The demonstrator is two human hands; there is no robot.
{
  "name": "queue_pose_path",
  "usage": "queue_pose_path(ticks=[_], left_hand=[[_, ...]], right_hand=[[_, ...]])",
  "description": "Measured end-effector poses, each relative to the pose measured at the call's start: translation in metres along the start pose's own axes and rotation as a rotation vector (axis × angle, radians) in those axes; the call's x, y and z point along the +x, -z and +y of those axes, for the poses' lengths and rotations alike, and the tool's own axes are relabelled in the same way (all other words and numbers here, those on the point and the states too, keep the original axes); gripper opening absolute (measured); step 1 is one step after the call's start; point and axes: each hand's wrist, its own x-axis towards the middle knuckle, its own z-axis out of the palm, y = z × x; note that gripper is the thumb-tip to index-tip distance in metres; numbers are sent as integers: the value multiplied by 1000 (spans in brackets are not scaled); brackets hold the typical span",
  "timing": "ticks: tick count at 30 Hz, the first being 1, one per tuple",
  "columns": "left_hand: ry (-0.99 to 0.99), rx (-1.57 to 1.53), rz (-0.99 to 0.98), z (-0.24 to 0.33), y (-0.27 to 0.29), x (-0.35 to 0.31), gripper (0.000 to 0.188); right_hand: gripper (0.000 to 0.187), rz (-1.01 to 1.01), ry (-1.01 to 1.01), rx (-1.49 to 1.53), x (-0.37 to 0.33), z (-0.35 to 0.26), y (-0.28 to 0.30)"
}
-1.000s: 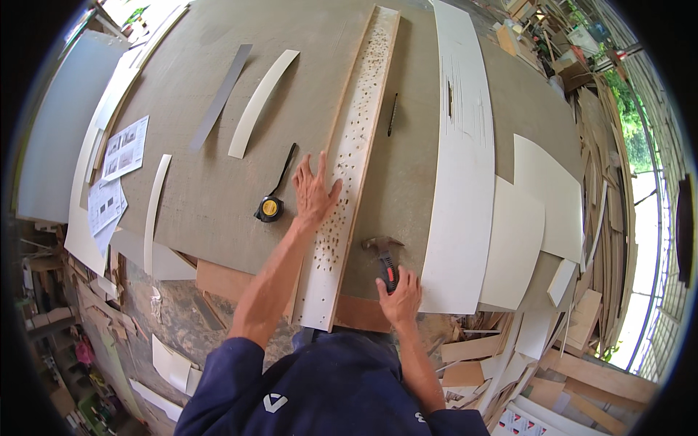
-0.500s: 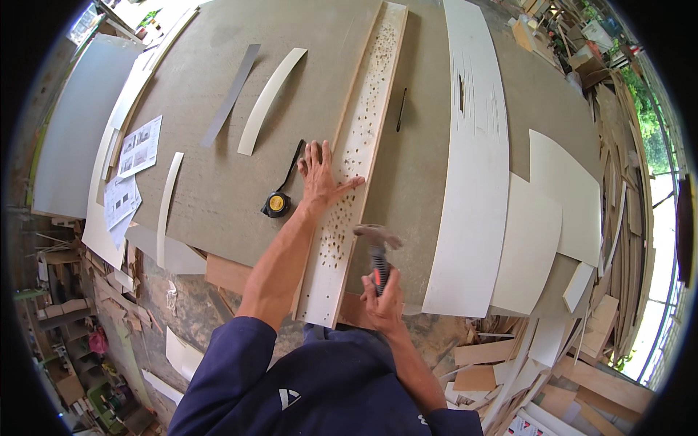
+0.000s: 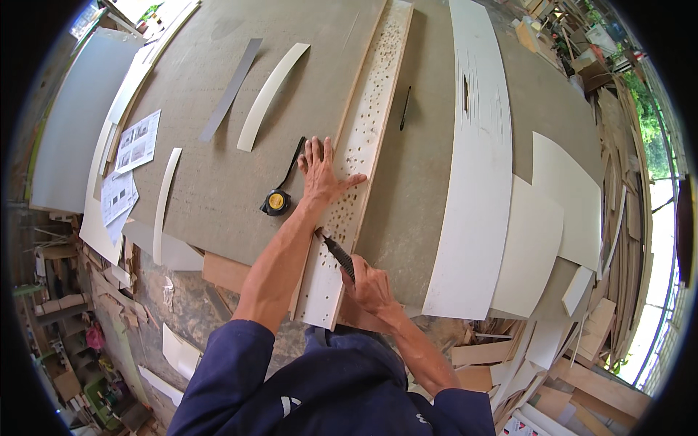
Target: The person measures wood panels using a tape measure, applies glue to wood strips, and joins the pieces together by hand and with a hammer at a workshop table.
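Note:
A long, narrow white board [image 3: 317, 280] with raised wooden side strips lies across the worktable, dotted with many small brown specks or holes. My left hand [image 3: 320, 178] lies flat with fingers spread, the thumb across the board and the other fingers over its left edge. The hammer [image 3: 339, 256] is gripped by its dark handle in my right hand [image 3: 372, 285], low over the near part of the board. Its head is at the board's left strip, beside my left forearm and partly hidden; whether it touches the strip I cannot tell.
A black and yellow tape measure [image 3: 275, 203] rests left of my left hand. Thin curved strips [image 3: 270, 98] and printed sheets [image 3: 138, 143] lie farther left. A dark slim tool [image 3: 405, 109] and a wide white panel [image 3: 476, 167] are on the right. Wood offcuts [image 3: 618, 167] pile beyond the table.
My right hand has swung the hammer left and down, from the board's right side to its left strip. My left hand has stayed nearly in place.

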Motion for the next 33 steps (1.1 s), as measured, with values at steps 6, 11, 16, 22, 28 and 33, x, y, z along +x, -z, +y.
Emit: queue_pose_path(ticks=[6,11,16,22,28,33], left_hand=[[-5,-52,50,-9,-2,0,136],[-7,-32,20,-2,-1,4,135],[19,-50,0,1,6,3,132],[9,-77,-15,4,9,0,130],[16,-65,-3,0,7,-1,131],[28,-84,-30,2,8,-1,132]], right_hand=[[36,377,274,223,-2,-30,20],[34,-14,-55,-71,3,-5,-6],[29,233,-178,187,20,-8,15],[30,503,-226,85,108,33,46],[28,851,-101,189,187,25,81],[26,527,-200,-131,187,65,56]])
